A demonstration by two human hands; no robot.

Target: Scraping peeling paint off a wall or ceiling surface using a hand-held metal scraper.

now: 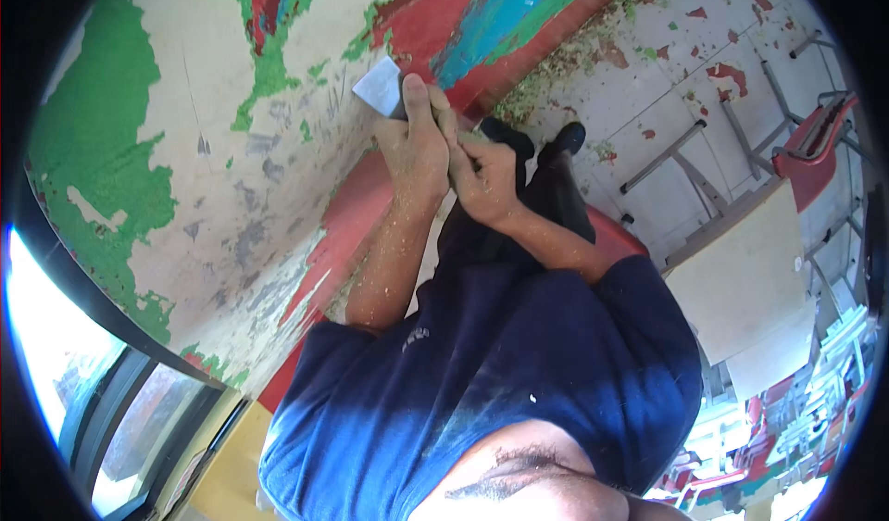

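A paint scraper [379, 86] with a flat, wide metal blade lies against or close to a painted wall [278, 167] whose paint is partly stripped. My left hand [420, 146] is closed round the scraper just behind the blade, its thumb stretched towards the blade. Beside it, my right hand [486, 177] is curled at the handle end, touching my left hand. The fingers hide most of the handle. Pale specks cover both forearms. The wall shows bare cream patches among green, red and blue paint.
Paint flakes [555, 76] lie along the foot of the wall and across the tiled floor [667, 111]. Desks with a pale wooden top [743, 285] and red chairs [819, 146] stand at the right. A window [132, 431] is at the lower left.
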